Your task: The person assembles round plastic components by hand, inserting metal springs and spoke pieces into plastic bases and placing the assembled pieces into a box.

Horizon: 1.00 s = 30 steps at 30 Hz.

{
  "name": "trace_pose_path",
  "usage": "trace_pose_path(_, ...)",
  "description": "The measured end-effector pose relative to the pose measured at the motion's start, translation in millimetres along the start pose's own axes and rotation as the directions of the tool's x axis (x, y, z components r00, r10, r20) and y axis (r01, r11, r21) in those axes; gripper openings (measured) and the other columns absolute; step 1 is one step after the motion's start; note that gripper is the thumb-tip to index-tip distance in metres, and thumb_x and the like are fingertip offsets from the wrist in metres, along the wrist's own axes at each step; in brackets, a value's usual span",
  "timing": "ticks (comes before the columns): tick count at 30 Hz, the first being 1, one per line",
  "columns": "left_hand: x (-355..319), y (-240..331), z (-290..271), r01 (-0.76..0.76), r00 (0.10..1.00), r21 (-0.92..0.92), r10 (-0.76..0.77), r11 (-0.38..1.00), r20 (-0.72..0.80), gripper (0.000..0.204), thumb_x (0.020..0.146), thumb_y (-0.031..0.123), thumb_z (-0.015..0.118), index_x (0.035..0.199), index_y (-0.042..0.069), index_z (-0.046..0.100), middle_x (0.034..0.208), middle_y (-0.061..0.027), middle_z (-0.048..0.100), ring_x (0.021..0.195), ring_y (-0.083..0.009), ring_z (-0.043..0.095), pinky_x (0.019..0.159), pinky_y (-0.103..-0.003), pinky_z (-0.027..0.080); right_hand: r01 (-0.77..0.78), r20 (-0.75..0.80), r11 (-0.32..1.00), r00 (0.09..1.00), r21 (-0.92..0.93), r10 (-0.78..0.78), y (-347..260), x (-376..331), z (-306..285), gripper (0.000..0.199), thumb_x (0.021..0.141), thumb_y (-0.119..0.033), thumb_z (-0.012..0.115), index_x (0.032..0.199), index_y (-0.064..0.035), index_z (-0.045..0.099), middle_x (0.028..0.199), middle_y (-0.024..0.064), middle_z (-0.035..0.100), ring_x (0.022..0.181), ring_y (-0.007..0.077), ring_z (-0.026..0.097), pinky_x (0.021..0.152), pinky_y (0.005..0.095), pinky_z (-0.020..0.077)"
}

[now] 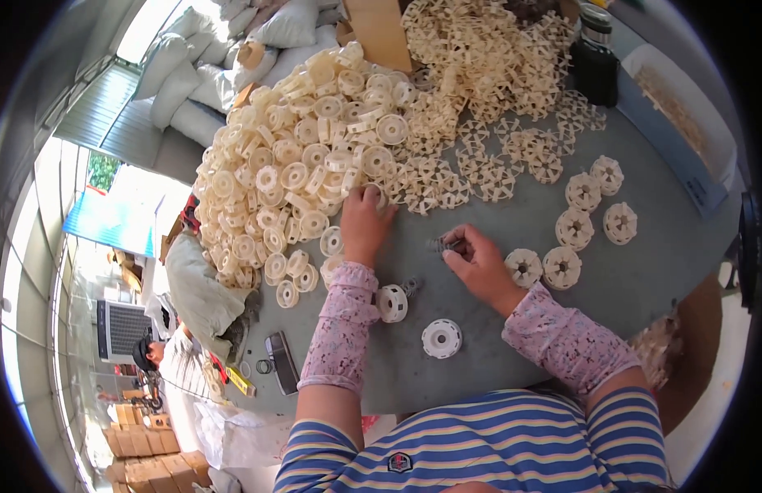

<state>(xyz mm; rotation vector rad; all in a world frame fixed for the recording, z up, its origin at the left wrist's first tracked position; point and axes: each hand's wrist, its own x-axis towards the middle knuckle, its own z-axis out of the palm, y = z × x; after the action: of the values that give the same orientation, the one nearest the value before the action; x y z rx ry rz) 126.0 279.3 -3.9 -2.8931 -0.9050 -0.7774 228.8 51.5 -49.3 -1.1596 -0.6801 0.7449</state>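
Observation:
My left hand reaches to the near edge of a heap of cream plastic rings. Its fingers are curled over a ring there, which they mostly cover. Thumb and fingers of my right hand pinch a small dark coil spring above the table. Between my forearms, a cream ring stands tilted with another dark spring beside it. Closer to me, a round white piece lies flat. To the right of my right hand are several round assembled pieces with slotted centres.
Flat cream star-shaped parts are heaped at the back of the grey table. A dark bottle and a blue-sided bin stand back right. A phone lies near left. Beyond the left edge is another person.

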Motion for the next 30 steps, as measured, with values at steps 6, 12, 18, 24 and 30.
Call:
trace_pose_path(6,-5.1,-26.9,-13.8,0.201,0.979,-0.188,-0.194,0.961,0.056,0.041,0.083,0.020,0.086,0.121,0.009,0.074,0.109,-0.0118,0.076,0.095,-0.0349,0.074,0.083,-0.043,0.060,-0.041,0.003,0.999,0.999,-0.031,0.041,-4.2,1.8,-2.0,0.024,0.095,-0.013,0.073,0.114,-0.0013,0.063,0.088,0.0038,0.066,0.077,0.0102,0.061,0.071,0.0299,0.0531)
trace_pose_path(12,-55.7,-11.8,-78.1,0.500,0.818,-0.733,-0.528,0.460,0.227,0.038,0.090,0.017,0.083,0.123,0.003,0.073,0.102,-0.0053,0.076,0.085,-0.0141,0.074,0.055,-0.026,0.057,-0.028,-0.011,0.996,1.000,-0.080,0.027,-6.1,2.4,-5.1,0.024,0.095,-0.014,0.073,0.113,-0.0012,0.063,0.087,0.0040,0.066,0.076,0.0111,0.062,0.071,0.0309,0.0533)
trace_pose_path(18,-155.3,77.1,-136.3,0.818,0.575,-0.564,-0.144,0.111,0.806,0.052,0.093,0.018,0.084,0.139,0.007,0.064,0.110,-0.0050,0.075,0.087,-0.0130,0.073,0.060,-0.026,0.058,-0.006,-0.037,0.999,0.999,-0.052,0.004,-4.7,2.9,-2.1,0.023,0.095,-0.014,0.073,0.112,-0.0004,0.063,0.084,0.0048,0.067,0.072,0.0110,0.062,0.067,0.0303,0.0523)
trace_pose_path(24,-200.8,84.8,-141.7,0.729,0.637,-0.454,-0.266,0.511,0.724,0.037,0.089,0.024,0.089,0.116,0.002,0.077,0.103,-0.0094,0.076,0.088,-0.0189,0.073,0.074,-0.036,0.059,-0.008,-0.023,0.995,1.000,-0.098,0.006,-7.4,2.4,-2.2,0.024,0.095,-0.014,0.073,0.112,0.0004,0.063,0.080,0.0042,0.066,0.071,0.0098,0.062,0.065,0.0302,0.0514)
trace_pose_path(30,-134.8,86.0,-130.2,0.277,0.947,-0.291,-0.210,0.916,0.244,0.039,0.082,0.024,0.092,0.112,0.005,0.076,0.108,-0.0157,0.071,0.098,-0.0368,0.069,0.085,-0.045,0.055,-0.002,-0.003,0.994,1.000,-0.108,0.002,-4.4,4.7,-4.7,0.023,0.096,-0.012,0.073,0.112,0.0002,0.063,0.084,0.0038,0.068,0.073,0.0096,0.063,0.066,0.0298,0.0522)
